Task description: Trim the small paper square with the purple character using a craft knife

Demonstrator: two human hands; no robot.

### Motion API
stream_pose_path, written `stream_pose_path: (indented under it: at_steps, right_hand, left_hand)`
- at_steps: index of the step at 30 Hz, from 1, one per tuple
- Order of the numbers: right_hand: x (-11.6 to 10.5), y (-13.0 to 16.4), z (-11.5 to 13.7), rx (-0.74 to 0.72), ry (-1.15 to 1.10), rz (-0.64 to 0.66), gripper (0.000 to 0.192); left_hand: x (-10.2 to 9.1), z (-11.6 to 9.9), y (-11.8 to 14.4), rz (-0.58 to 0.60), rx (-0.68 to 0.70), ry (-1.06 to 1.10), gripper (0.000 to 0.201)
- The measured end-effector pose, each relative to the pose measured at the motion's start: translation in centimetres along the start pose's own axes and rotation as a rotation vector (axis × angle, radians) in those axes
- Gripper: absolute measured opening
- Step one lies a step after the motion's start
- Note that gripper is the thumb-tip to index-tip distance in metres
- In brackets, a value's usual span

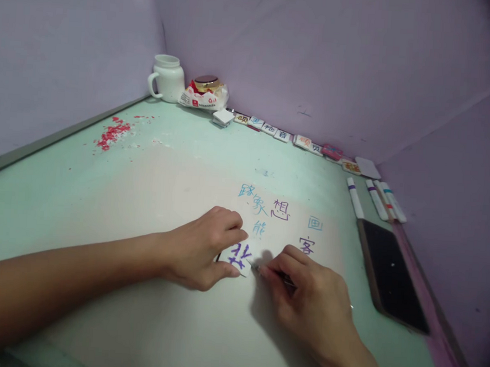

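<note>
My left hand [210, 248] grips a small white card [245, 267] by its edges, thumb on the near side and fingers on the far side. A purple handwritten character covers the card, partly hidden by the fingers. My right hand [305, 289] is closed around a slim tool [255, 267] with a thin pointed tip, which reaches the card's right edge. Most of that tool is hidden in the hand, so its kind is unclear. Around the hands, the tabletop [170, 323] bears blue and purple characters, among them a purple one [280, 209] beyond the card.
A dark phone [391, 275] lies at the right, with several white markers [377, 200] beyond it. Small lettered cards [269, 128] line the back wall. A white mug [167, 79] and a jar in a crumpled wrapper [204, 95] stand in the corner, near red crumbs [113, 134].
</note>
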State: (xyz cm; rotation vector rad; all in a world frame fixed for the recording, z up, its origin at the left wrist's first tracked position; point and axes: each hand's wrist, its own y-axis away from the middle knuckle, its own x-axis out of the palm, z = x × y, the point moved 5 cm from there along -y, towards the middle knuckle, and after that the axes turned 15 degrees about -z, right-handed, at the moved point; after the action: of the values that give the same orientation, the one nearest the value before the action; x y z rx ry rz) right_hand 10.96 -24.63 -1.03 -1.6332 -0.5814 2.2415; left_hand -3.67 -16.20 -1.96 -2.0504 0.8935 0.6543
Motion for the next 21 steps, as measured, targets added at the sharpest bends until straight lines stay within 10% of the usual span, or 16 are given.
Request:
stream_pose_path:
  at_steps: [21]
  right_hand:
    - [-0.1, 0.2, -0.5, 0.058, -0.131, 0.035, 0.025]
  left_hand:
    - [0.0, -0.1, -0.2, 0.005, 0.02, -0.006, 0.03]
